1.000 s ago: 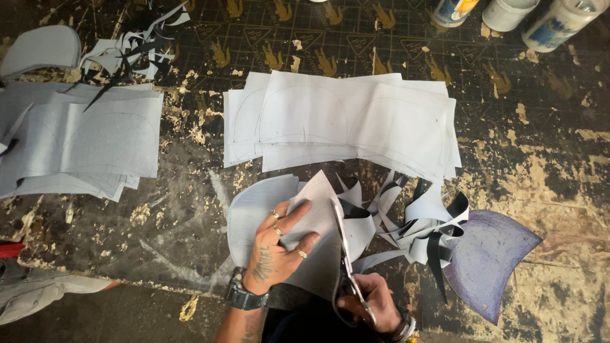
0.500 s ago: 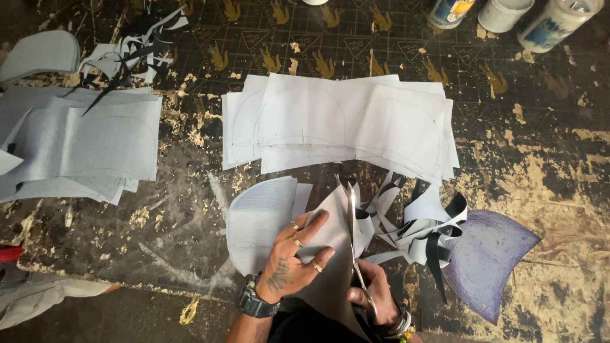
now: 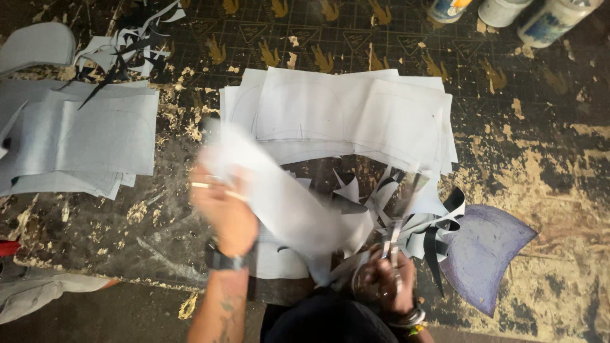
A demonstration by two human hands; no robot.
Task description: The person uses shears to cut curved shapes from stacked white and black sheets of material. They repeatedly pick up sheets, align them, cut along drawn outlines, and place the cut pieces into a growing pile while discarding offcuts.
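Moved since earlier: left hand (image 3: 222,213) swings the white sheet (image 3: 279,197) leftward, blurred, fingers closed on it above the tabletop (image 3: 546,159). Right hand (image 3: 391,279): fingers gripping scissors (image 3: 395,236). Risk: the moving sheet snags the blades or scatters the offcuts (image 3: 419,216).

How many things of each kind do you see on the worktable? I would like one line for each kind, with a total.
Stacks of white sheets: 2, one in the middle and one at the left
Cans at the top right edge: 3
Purple curved piece: 1
Scissors: 1
White piece in the left hand: 1
Heap of offcuts: 1
Total: 9
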